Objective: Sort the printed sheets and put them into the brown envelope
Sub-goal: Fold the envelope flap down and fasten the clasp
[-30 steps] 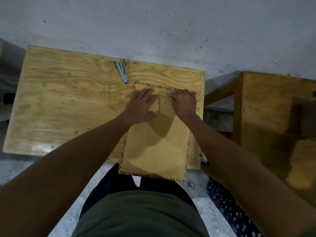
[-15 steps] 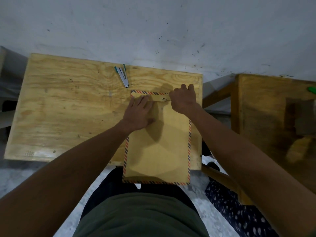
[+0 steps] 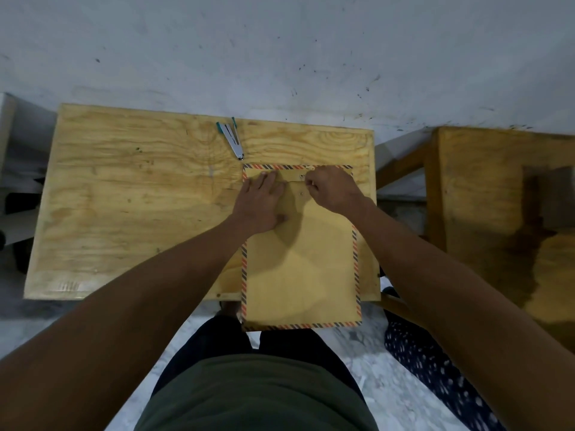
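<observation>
Envelope flap [image 3: 280, 176] now folded down, right hand [image 3: 334, 189] moved nearer, left hand [image 3: 259, 203] pressing

The flap [image 3: 281, 175] of the brown envelope [image 3: 300, 269] is now folded down flat; before, it stuck up. The right hand [image 3: 334, 189] has moved down from the top edge onto the flap and pinches at the little clasp. The left hand [image 3: 261, 203] has slid up a bit, with its fingers flat on the flap.
</observation>
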